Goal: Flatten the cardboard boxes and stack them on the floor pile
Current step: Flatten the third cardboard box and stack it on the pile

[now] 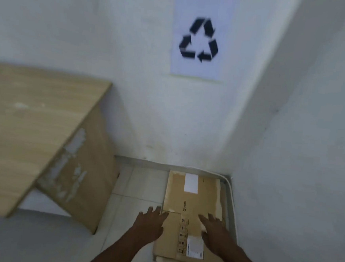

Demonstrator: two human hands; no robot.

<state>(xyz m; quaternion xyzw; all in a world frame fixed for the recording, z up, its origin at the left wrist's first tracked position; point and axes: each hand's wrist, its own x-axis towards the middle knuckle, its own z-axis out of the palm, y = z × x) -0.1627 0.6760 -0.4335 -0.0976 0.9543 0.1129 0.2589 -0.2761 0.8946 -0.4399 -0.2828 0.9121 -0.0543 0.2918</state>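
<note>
A pile of flattened brown cardboard boxes (190, 206) lies on the tiled floor in the corner, white labels on the top sheet. My left hand (150, 222) hovers with spread fingers over the pile's left edge, holding nothing. Over the right half of the top sheet my right hand (214, 230) is also spread, fingers apart and empty. I cannot tell whether either palm touches the cardboard. Both forearms reach in from the bottom of the view.
A light wooden table (31, 132) with a worn side panel stands at the left. White walls meet in the corner behind the pile; a recycling sign (199, 40) hangs above it. A pale cable or conduit (230, 189) runs along the right wall's base.
</note>
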